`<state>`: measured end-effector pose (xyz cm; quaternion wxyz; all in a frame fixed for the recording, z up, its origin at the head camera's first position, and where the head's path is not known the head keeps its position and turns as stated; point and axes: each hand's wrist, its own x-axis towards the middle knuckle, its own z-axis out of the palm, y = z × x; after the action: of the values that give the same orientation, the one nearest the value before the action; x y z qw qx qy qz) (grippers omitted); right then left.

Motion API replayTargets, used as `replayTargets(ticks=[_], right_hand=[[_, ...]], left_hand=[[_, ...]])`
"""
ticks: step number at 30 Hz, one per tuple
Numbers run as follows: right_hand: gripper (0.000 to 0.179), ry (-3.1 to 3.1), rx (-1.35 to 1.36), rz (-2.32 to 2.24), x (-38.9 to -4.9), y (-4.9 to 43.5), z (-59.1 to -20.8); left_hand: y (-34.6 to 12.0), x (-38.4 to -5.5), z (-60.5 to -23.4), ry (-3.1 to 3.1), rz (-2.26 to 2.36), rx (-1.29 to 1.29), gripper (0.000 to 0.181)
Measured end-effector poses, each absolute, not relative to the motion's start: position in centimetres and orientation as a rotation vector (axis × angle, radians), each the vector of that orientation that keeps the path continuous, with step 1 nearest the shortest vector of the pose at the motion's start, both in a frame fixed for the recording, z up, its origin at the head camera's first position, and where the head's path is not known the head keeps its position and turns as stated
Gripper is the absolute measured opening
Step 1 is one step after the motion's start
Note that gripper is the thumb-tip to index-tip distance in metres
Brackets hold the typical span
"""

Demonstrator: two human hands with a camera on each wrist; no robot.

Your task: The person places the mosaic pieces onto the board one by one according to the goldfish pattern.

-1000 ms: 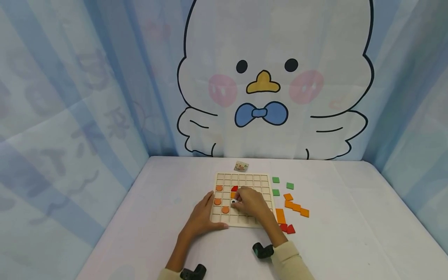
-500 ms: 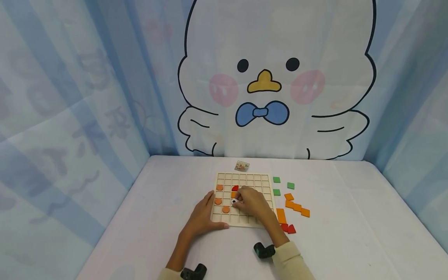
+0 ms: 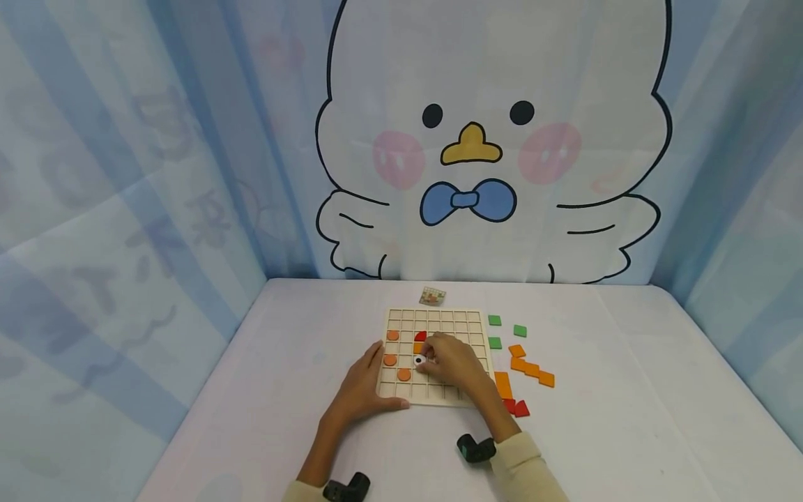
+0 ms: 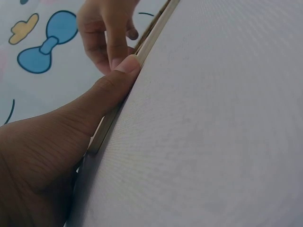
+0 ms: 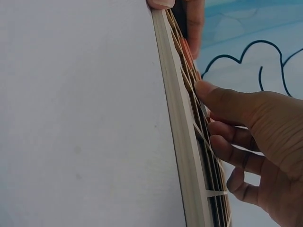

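Note:
My left hand (image 3: 356,392) holds the near left corner of a pale wooden grid board (image 3: 469,322). Its thumb (image 4: 106,92) presses along the front edge in the left wrist view. Over the board's middle, my right hand (image 3: 453,360) has thumb and forefinger at a white disc with a black dot (image 3: 418,360), pinching its right side. Just behind that disc lie an orange square (image 3: 417,348) and a red rounded piece (image 3: 420,336). Three orange discs (image 3: 404,374) sit in cells towards the left. My right palm and wrist hide part of the grid.
Right of the board lie green squares (image 3: 520,330), several orange tiles (image 3: 532,371), a longer orange rectangle (image 3: 503,385) and red pieces (image 3: 522,408). A small patterned card (image 3: 433,296) is behind the board on the white table (image 3: 627,390). A printed curtain (image 3: 470,237) stands beyond.
The white disc shows more fully beside my right fingertips, its black dot turned upward. My left hand and the board have stayed in place.

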<state>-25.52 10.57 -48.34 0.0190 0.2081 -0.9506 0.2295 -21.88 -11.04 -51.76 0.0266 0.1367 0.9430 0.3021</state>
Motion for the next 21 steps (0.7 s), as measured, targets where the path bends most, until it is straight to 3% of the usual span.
replayTargets(ticks=[21], right_hand=[[0.016, -2.909, 0.511, 0.772, -25.1, 16.2, -47.9]], left_hand=[[-11.0, -21.9, -52.1, 2.926, 0.935, 0.42, 0.126]])
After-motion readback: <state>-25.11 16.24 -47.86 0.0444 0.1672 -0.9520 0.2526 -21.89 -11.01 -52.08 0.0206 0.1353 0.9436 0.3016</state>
